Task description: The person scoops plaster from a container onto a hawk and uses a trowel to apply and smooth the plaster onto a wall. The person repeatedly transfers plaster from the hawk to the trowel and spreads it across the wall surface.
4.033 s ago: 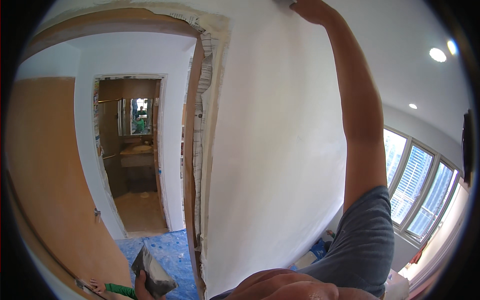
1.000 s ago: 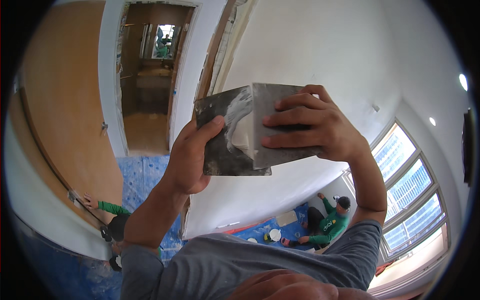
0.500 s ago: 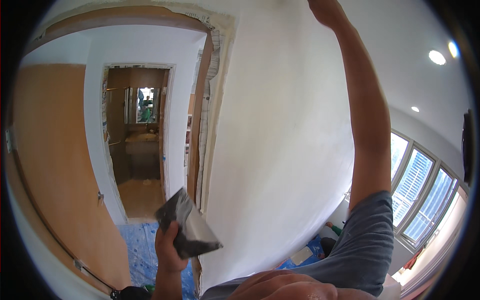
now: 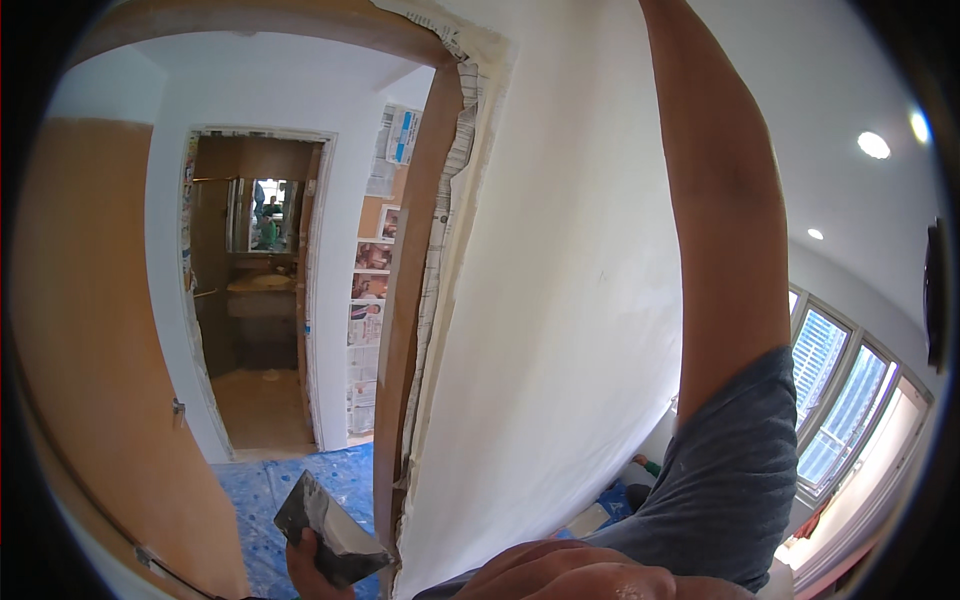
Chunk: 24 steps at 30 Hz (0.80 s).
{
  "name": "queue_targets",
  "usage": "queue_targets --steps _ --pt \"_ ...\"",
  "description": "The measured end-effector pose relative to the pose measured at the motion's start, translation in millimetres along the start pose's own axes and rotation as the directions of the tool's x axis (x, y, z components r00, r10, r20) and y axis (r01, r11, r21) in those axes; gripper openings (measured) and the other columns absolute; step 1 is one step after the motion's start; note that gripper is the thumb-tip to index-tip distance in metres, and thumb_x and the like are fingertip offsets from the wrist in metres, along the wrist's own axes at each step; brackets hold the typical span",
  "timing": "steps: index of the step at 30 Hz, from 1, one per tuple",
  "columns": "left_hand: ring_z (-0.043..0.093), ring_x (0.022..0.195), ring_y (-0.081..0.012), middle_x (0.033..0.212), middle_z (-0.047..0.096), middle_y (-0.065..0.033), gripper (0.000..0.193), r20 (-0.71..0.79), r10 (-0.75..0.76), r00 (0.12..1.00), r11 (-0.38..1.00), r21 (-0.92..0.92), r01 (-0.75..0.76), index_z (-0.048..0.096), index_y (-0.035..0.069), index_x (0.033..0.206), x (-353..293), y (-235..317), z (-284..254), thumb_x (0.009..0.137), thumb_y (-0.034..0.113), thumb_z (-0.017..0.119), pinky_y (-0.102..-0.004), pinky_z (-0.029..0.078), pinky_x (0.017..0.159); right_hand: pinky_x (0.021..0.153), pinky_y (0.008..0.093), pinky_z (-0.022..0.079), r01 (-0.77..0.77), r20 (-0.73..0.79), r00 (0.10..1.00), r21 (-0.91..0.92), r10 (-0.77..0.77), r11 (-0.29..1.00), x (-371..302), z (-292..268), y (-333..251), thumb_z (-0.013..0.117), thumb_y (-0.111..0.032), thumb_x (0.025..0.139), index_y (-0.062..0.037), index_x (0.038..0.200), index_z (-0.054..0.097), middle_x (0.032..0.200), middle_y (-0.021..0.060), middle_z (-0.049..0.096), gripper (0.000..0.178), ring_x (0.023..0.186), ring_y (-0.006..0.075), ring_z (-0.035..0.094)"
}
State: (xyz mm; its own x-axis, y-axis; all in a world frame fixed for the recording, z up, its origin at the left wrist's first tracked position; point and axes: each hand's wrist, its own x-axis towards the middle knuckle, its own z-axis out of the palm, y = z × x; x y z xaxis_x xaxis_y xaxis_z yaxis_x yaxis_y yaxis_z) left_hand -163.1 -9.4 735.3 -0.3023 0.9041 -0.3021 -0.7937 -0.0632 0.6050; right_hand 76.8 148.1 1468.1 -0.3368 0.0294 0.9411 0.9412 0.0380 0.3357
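Observation:
Low on the left, my left hand [image 4: 312,570] is closed around a broad flat putty blade [image 4: 335,530], dark with a pale smear across its face. It is held tilted, beside the lower part of the wooden door frame [image 4: 400,330]. My right arm [image 4: 728,210] reaches straight up along the white wall [image 4: 570,260]. Its hand passes beyond the top edge, so its fingers and anything in them are hidden.
Newspaper strips [image 4: 440,220] edge the door frame. A wooden door [image 4: 95,330] stands at the left, and blue sheeting [image 4: 265,500] covers the floor beyond. Near the floor on the right, another person's green sleeve [image 4: 652,467] shows. Windows [image 4: 840,390] stand farther right.
My left hand has lowered with the putty blade and shifted slightly left. My right arm still reaches up; its wrist has gone out of view. The view has turned, showing more newspaper past the door frame.

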Motion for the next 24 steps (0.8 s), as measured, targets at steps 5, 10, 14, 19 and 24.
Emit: queue_targets --steps 5,10,14,19,24 --pt "0.055 0.107 -0.029 0.124 0.058 -0.0116 0.044 -0.005 0.001 1.0 0.999 0.033 -0.001 0.054 0.009 0.135 5.0 4.8 11.0 0.098 0.031 0.061 -0.0451 0.05 0.089 0.116 0.0448 0.039 0.066 0.027 0.998 -0.04 -0.065 0.997 7.4 11.1 16.3 0.037 0.005 0.095 -0.0186 0.152 0.043 0.15 0.0173 0.048 0.062 0.136 0.0348 0.048" --pt "0.056 0.105 -0.0293 0.121 0.058 -0.0116 0.042 0.051 -0.028 0.998 1.0 -0.002 0.028 0.054 0.009 0.134 9.4 7.1 14.2 0.098 0.029 0.062 -0.0449 0.051 0.086 0.117 0.0444 0.037 0.109 0.071 0.99 0.126 -0.119 0.986 -8.4 9.5 18.3 0.038 0.004 0.097 -0.017 0.151 0.044 0.152 0.0181 0.046 0.059 0.138 0.0338 0.046" --pt "0.057 0.101 -0.0292 0.119 0.059 -0.0116 0.045 0.106 -0.035 0.994 0.999 0.014 0.034 0.053 0.009 0.135 16.7 5.1 15.1 0.096 0.03 0.063 -0.0449 0.053 0.083 0.115 0.0449 0.039 0.054 0.094 0.993 0.128 -0.067 0.99 -55.6 -4.5 -7.4 0.039 0.005 0.096 -0.0168 0.151 0.044 0.148 0.017 0.049 0.06 0.134 0.033 0.048" --pt "0.057 0.102 -0.0289 0.119 0.059 -0.0117 0.046 0.07 -0.054 0.996 0.998 0.038 0.051 0.053 0.01 0.134 21.9 -0.8 16.8 0.095 0.032 0.064 -0.0449 0.053 0.084 0.109 0.0429 0.043 0.066 0.18 0.978 0.191 -0.101 0.979 -105.6 -9.7 -24.9 0.046 0.011 0.091 -0.0169 0.152 0.044 0.139 0.0135 0.052 0.067 0.123 0.0295 0.053" --pt "0.056 0.108 -0.029 0.121 0.059 -0.0117 0.049 0.115 -0.144 0.983 0.99 0.024 0.142 0.053 0.008 0.135 22.7 -0.9 19.2 0.094 0.032 0.067 -0.0451 0.052 0.088 0.106 0.0399 0.046 0.091 0.239 0.959 0.26 -0.155 0.961 -148.3 -24.5 -39.9 0.051 0.012 0.088 -0.0161 0.153 0.043 0.133 0.0121 0.053 0.071 0.119 0.0278 0.054"
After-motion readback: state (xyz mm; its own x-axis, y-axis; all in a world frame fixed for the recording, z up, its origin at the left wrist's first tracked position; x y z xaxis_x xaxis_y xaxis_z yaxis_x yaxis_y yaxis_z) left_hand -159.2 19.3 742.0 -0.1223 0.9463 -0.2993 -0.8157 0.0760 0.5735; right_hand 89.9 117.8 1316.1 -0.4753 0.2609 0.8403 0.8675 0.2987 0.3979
